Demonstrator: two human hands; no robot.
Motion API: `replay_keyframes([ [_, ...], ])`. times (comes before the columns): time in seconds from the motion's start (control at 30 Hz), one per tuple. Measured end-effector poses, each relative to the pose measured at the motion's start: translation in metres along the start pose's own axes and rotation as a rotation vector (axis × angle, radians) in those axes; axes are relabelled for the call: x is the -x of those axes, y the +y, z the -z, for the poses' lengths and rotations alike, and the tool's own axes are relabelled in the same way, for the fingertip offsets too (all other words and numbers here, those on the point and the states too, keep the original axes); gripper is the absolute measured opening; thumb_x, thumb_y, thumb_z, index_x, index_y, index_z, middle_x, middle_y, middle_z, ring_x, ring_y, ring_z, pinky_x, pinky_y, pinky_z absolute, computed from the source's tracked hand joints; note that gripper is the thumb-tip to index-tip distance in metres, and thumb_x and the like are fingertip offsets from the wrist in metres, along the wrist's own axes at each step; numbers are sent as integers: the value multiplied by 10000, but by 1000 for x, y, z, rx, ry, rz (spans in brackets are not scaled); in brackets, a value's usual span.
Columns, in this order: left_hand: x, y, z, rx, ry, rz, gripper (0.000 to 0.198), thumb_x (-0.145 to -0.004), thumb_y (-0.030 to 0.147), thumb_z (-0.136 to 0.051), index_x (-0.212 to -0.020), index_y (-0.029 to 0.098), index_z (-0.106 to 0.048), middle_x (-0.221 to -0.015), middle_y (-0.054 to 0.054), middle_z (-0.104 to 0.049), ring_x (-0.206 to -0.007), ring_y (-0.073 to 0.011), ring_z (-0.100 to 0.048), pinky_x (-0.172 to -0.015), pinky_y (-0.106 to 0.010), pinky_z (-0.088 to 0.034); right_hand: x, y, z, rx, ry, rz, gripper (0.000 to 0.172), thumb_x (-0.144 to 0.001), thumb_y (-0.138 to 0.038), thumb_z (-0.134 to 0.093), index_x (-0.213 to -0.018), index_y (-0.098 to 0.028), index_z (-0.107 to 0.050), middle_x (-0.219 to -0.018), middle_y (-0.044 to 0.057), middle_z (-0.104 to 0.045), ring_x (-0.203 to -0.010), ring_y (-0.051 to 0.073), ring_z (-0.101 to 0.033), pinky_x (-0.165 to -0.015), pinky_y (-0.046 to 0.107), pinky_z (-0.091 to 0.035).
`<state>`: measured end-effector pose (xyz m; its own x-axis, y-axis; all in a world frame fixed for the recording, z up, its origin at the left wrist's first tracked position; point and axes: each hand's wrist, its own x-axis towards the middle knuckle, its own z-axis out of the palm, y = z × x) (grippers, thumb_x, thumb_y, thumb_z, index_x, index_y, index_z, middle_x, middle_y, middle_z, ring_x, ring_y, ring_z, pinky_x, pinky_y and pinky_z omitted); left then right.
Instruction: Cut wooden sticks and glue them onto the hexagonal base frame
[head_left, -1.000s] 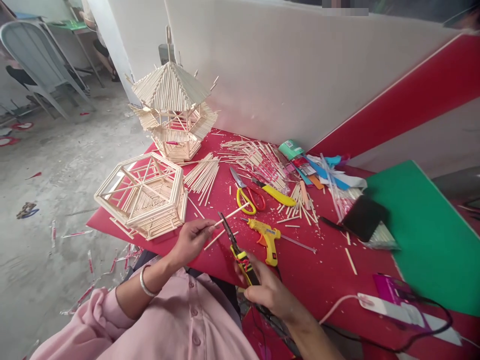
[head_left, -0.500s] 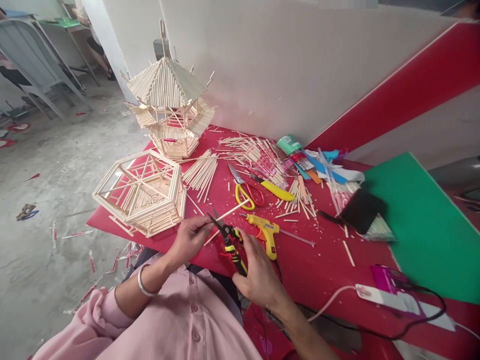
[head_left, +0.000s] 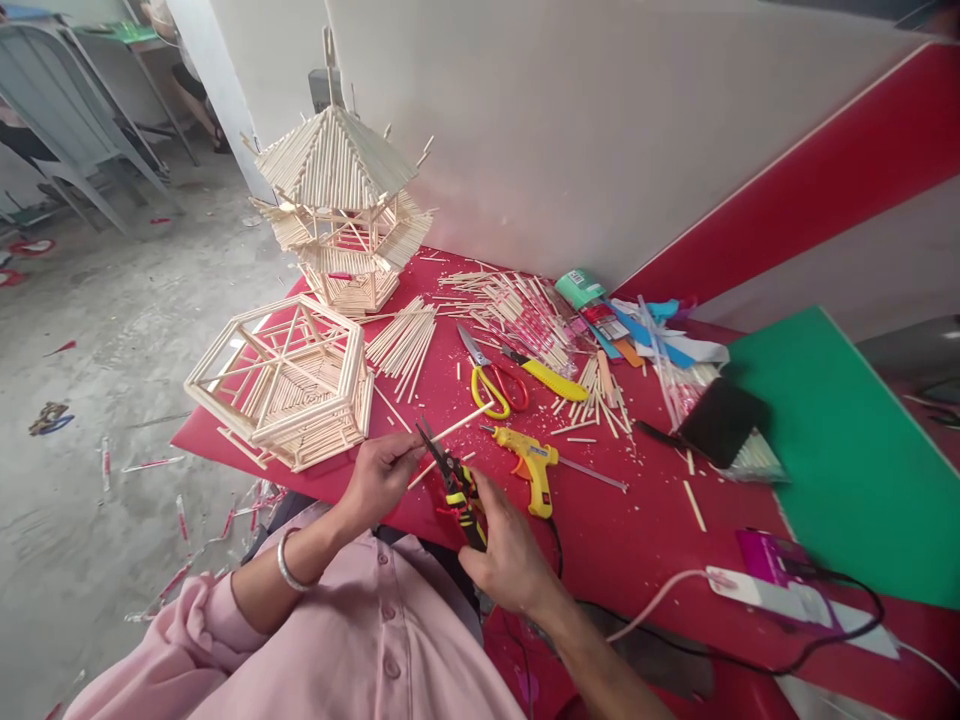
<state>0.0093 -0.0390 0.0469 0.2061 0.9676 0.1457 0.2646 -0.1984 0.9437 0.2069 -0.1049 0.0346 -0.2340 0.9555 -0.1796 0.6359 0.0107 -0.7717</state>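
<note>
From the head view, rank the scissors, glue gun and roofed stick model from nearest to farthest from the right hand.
1. Yellow glue gun: just beyond the right hand.
2. Scissors: farther back, left of the glue gun.
3. Roofed stick model: back left.

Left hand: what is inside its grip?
The left hand pinches a thin pale stick; its far length shows beyond the blades of the cutter. The end within the grip is covered.
</note>
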Motion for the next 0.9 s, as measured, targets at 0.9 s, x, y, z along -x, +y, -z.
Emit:
replay_keyframes([
  [0.9, -5, -1, 0, 110, 0, 100, 339, -863, 445, -570, -728, 152, -676, -593, -2, -562, -589, -127, -476, -555, -224, -382, 14, 3, 18, -551, -203, -191, 729, -604, -153, -553, -1328, -234, -502, -1131, 58, -628, -1020, 240, -586, -866, 367, -497],
])
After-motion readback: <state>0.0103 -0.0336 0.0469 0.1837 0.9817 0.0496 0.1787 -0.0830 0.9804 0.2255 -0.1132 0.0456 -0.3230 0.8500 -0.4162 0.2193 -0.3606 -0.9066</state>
